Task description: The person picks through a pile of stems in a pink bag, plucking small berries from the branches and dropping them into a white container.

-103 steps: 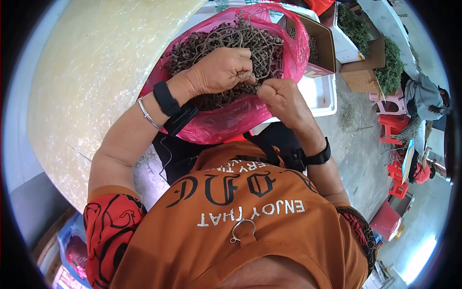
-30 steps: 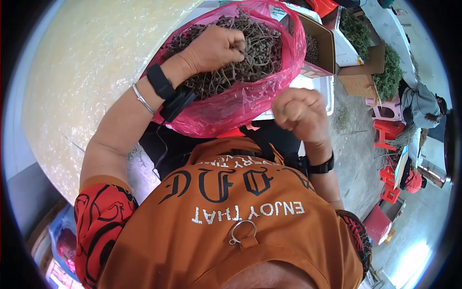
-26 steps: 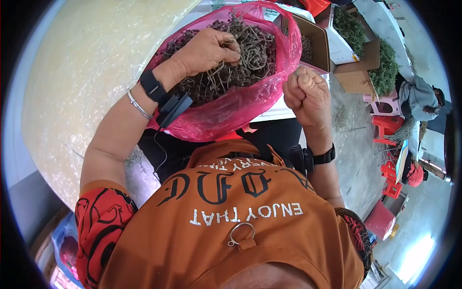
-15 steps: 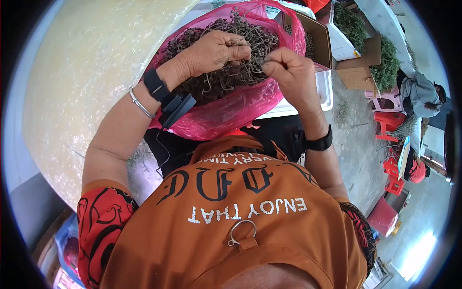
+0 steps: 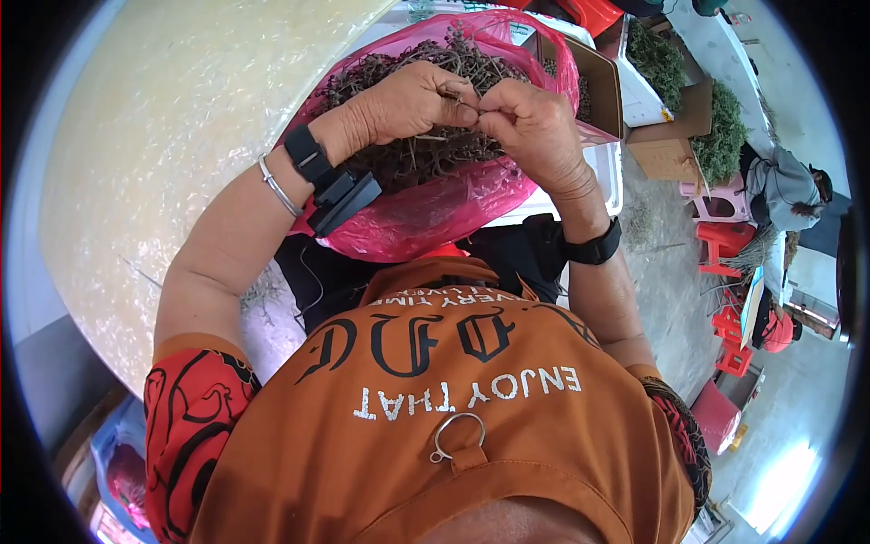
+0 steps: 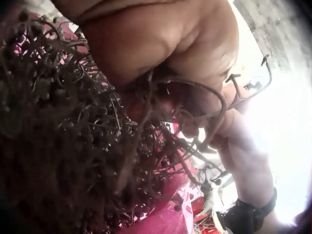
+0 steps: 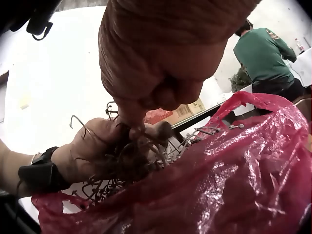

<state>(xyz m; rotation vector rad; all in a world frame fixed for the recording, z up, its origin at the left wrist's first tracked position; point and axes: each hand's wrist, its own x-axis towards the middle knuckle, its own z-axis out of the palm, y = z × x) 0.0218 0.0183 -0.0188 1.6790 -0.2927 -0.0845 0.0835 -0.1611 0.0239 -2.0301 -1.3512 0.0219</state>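
Observation:
A pink plastic bag [image 5: 426, 218] holds a heap of dry brown stems [image 5: 412, 163] tipped with small round heads. Over the heap, my left hand [image 5: 408, 104] grips a few thin curved stems [image 6: 214, 90], which poke out below its curled fingers in the left wrist view. My right hand [image 5: 539, 131] meets it fingertip to fingertip, with thumb and forefinger pinched on the stems at the left hand's thumb. In the right wrist view the right hand [image 7: 161, 58] hangs above the left hand [image 7: 95, 146], and its curled fingers hide much of the pinch.
A table under clear plastic sheet [image 5: 181, 136] lies to the left. Beyond the bag stand an open cardboard box [image 5: 603, 82], a white foam box [image 5: 605, 177] and boxes of green plants [image 5: 720, 136]. Red stools [image 5: 725, 245] and people are at the right.
My right hand was raised apart to the right a second ago and has come in to the left hand's fingertips. The left hand stays over the heap, moved slightly right.

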